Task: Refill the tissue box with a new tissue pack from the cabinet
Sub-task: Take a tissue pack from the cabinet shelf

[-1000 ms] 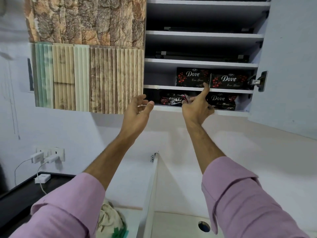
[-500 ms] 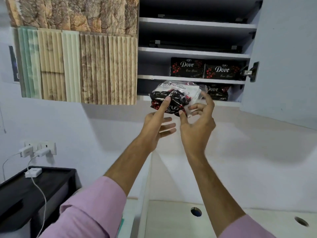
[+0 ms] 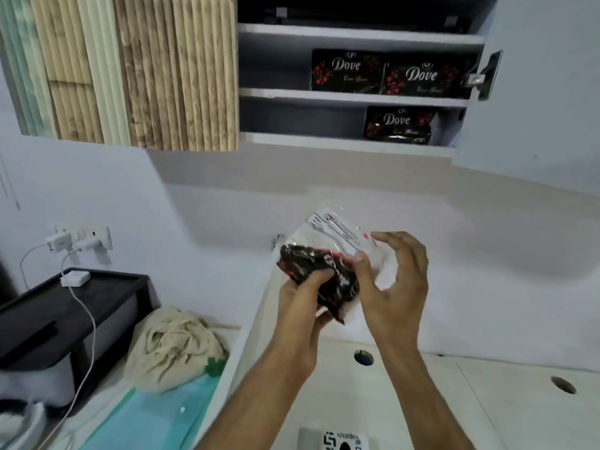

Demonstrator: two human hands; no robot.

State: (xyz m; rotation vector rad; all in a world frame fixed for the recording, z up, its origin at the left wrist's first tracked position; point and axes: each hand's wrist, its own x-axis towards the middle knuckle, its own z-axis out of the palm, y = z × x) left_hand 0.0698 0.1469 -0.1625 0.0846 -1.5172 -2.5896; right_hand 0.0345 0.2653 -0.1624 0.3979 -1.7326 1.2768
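Gripping the tissue pack (image 3: 319, 271) from below, the left hand (image 3: 300, 306) is closing its fingers around the dark printed end, with the thumb pressing on the upper face of the wrapper. The right hand (image 3: 394, 284) is sitting at the pack's 3 o'clock side, its thumb and forefinger pinching the clear plastic edge while the other fingers are curling loosely open above it. The pack itself is being held in mid-air, tilted, its white clear-wrapped end pointing toward 12 o'clock and its black-and-red end toward 6 o'clock, over the pale counter (image 3: 454, 401). Well apart from it, toward 12 o'clock, the cabinet (image 3: 357, 95) is standing open, its door (image 3: 535, 92) swung out at 2 o'clock; two more Dove packs (image 3: 389, 73) are lying side by side on one shelf and a single one (image 3: 397, 125) is resting on the shelf beneath. At 10 o'clock, ribbed panel samples (image 3: 146, 69) are covering the neighbouring cabinet front. Toward 8 o'clock a crumpled cloth bag (image 3: 175, 345) is lying beside a black stand (image 3: 65, 306), with a white charger cable (image 3: 87, 336) trailing down from the wall socket (image 3: 84, 237). At 6 o'clock, the edge of a grey object with a "code" label (image 3: 334, 440) is just showing.
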